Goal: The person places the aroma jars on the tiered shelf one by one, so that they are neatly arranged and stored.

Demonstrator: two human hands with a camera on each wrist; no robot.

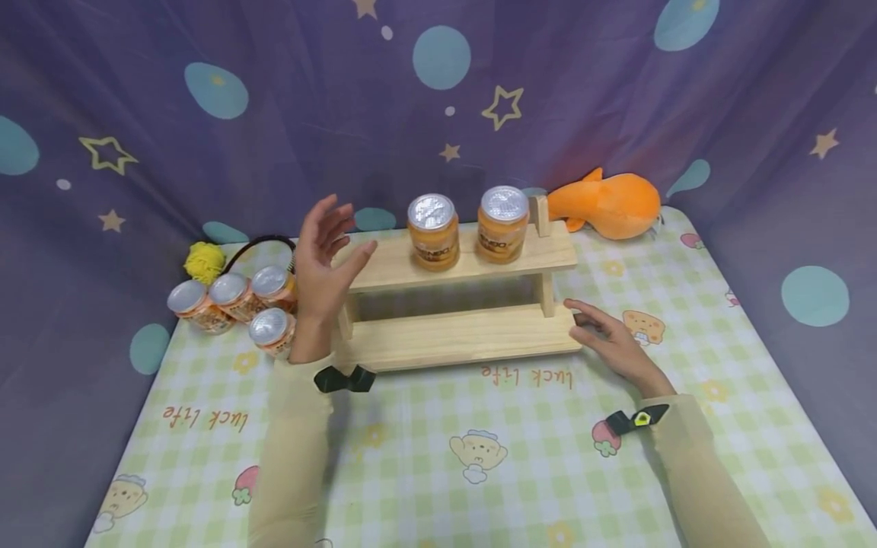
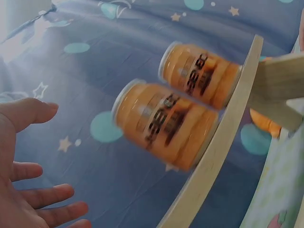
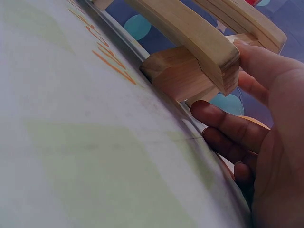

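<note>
Two orange jars with silver lids, a left jar point(image 1: 435, 237) and a right jar point(image 1: 503, 228), stand upright on the upper board of a two-tier wooden shelf point(image 1: 445, 339). My left hand point(image 1: 327, 262) is raised at the shelf's left end, thumb and fingers spread, holding nothing. In the left wrist view a gap separates its fingers point(image 2: 61, 192) from the jars. Down at the right end of the lower board, my right hand point(image 1: 610, 344) grips the corner with thumb and bent fingers. The right wrist view shows its thumb point(image 3: 266, 61) against the board end.
Several similar jars point(image 1: 233, 295) stand on the table at the left, partly behind my left arm. A yellow yarn ball point(image 1: 205, 262) and a dark curved band point(image 1: 256, 241) lie behind them. An orange plush toy point(image 1: 610, 204) sits at the back right. A patterned curtain point(image 1: 308, 137) hangs behind.
</note>
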